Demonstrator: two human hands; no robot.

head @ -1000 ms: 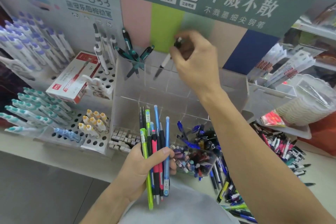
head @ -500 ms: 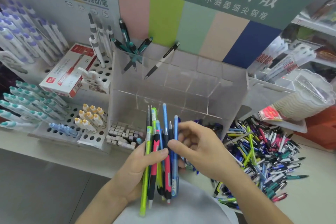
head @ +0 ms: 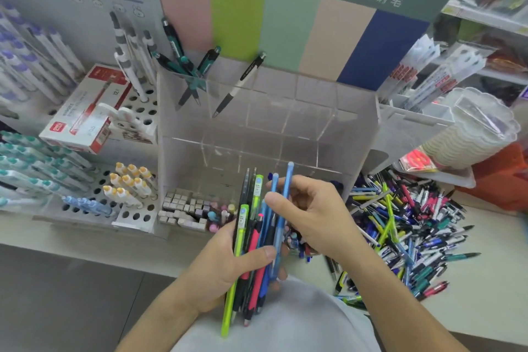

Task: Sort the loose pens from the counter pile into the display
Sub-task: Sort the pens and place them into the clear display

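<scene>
My right hand (head: 310, 214) pinches one light blue pen (head: 281, 217) near the middle of the frame, so I can pull it out alone. My left hand (head: 228, 263) squeezes the bunch of pens (head: 251, 251) like a fan, with my thumb on top, so I can see every color. Above them, the clear display box (head: 368, 134) has open cups with lots of room. A black and white pen (head: 238, 86) leans in one cup. The pen pile (head: 405, 226) sits at the right, close to the counter edge (head: 85, 240).
</scene>
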